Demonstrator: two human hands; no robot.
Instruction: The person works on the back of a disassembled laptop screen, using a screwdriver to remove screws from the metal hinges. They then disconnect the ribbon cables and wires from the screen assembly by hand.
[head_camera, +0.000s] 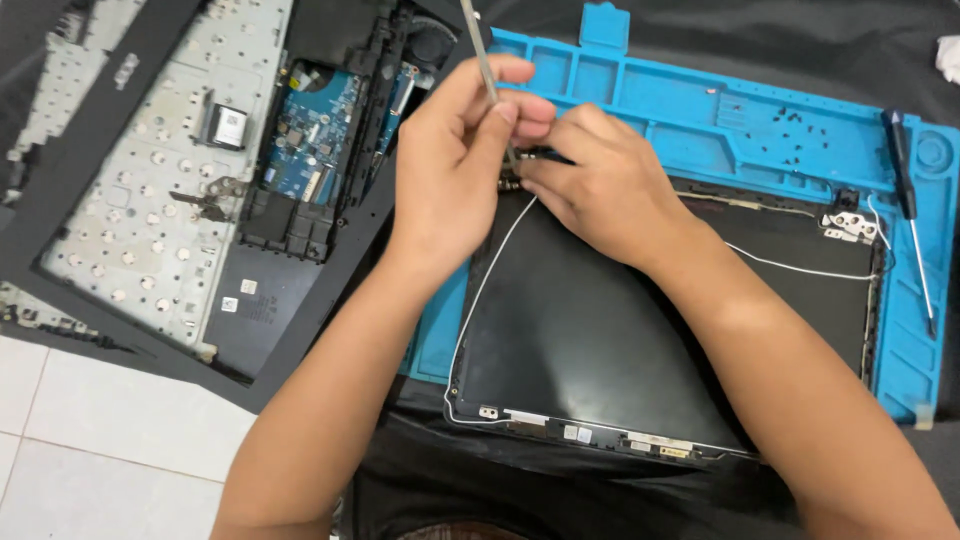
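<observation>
Thin metal pry tool (484, 62): long axis near upright in view, tip down toward 5 o'clock, at the top-left corner of the black laptop lid (580, 330). Left hand (462, 150) pinches its shaft between thumb and fingers; right hand (600, 180) has fingertips pressed together at the lid's hinge corner. Lid lies on a blue silicone mat (700, 110); screwdriver (912, 210) at 3 o'clock. Opened laptop base (180, 190) at 9 o'clock, small white rectangular labels on it. White tiled floor (90, 440) at 8 o'clock.

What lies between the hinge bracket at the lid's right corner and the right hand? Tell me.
In the head view, a thin white cable runs across the black lid panel from beside the hinge bracket toward the right hand; nothing else.
</observation>
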